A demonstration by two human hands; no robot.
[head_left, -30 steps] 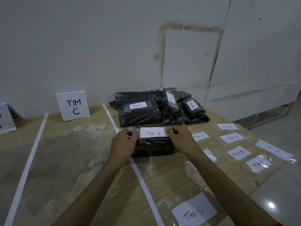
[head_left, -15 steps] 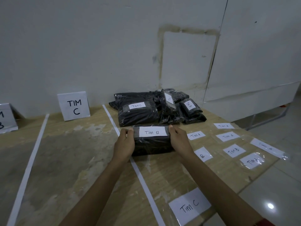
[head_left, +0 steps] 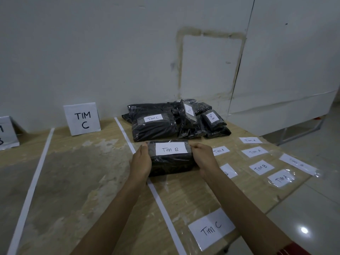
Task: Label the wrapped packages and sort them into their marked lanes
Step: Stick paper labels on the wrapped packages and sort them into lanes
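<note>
A black plastic-wrapped package [head_left: 172, 164] with a white "TIM B" label [head_left: 171, 148] on top lies on the wooden table [head_left: 77, 181], just right of a white tape line [head_left: 161, 205]. My left hand [head_left: 140, 161] grips its left end and my right hand [head_left: 205, 159] grips its right end. Behind it is a pile of black wrapped packages [head_left: 176, 120]; one carries a "TIM C" label [head_left: 153, 118], another a "TIM B" label [head_left: 211, 116]. A standing "TIM C" lane sign [head_left: 82, 118] leans at the wall in the lane to the left.
Loose taped labels lie on the table to the right: "TIM A" slips [head_left: 254, 151], a "TIM B" slip [head_left: 261, 167] and a large "TIM C" slip [head_left: 211, 229] near the front edge. Another lane sign [head_left: 7, 133] stands far left, beyond a second tape line [head_left: 31, 190]. The floor [head_left: 303, 218] drops off at right.
Both hands slid from pressing the label's ends on top of the package down to its two ends, where they now grip it. The package has stayed in place.
</note>
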